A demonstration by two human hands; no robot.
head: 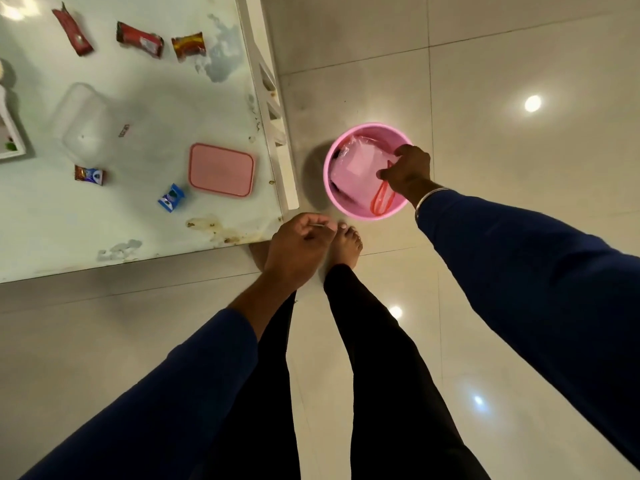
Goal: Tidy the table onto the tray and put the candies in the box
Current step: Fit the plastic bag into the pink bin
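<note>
The counter (138, 216) has a smooth, glossy white top, stained and worn in patches near its edge. On it, the clear box (85, 124) looks like thin see-through plastic, and the pink lid (221, 169) like matt plastic. The candies, such as the red one (140, 39) and the blue one (170, 199), wear shiny, crinkled wrappers. The floor (485, 81) is polished tile that mirrors the lamps. The pink bin (346, 206) is smooth plastic, lined with a thin glossy bag (356, 164). The sleeve (519, 271) is matt blue cloth, with a shiny metal-looking bangle (431, 197) at the wrist; the trousers (381, 375) are matt black cloth.
</note>
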